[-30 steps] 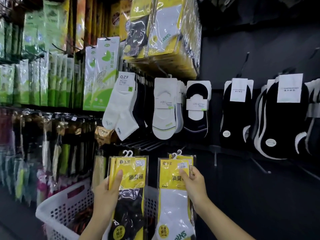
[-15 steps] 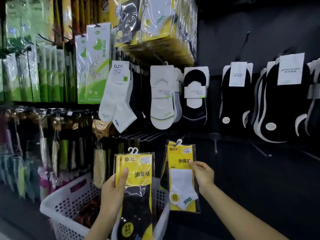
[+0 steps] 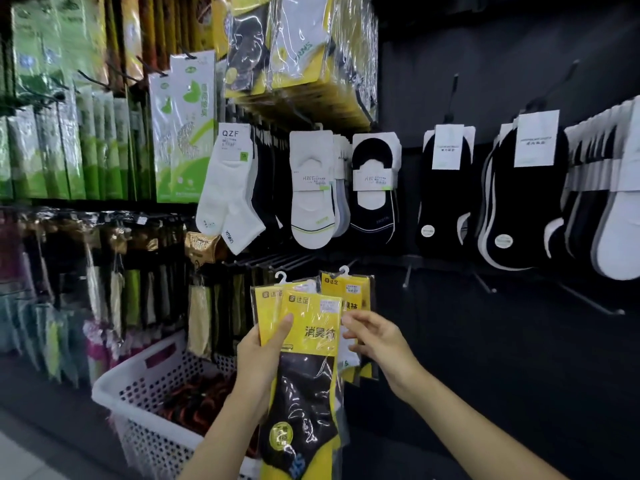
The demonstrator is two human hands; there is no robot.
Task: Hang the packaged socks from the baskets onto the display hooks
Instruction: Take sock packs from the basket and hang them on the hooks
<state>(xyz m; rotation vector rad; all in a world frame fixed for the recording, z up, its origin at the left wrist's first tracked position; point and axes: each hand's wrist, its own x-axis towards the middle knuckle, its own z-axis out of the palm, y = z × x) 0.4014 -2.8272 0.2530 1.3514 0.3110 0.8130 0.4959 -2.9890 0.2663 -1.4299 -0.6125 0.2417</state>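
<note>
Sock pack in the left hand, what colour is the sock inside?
Black, against a yellow card; the sock pack shows best in the head view.

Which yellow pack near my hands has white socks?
The rear pack, behind the right hand; the left hand grips black-sock packs.

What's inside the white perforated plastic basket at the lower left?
Inside the white perforated plastic basket lies a pile of dark packets with orange-red streaks, too blurred to identify. The left hand and its yellow sock pack cover the basket's right part.
</note>
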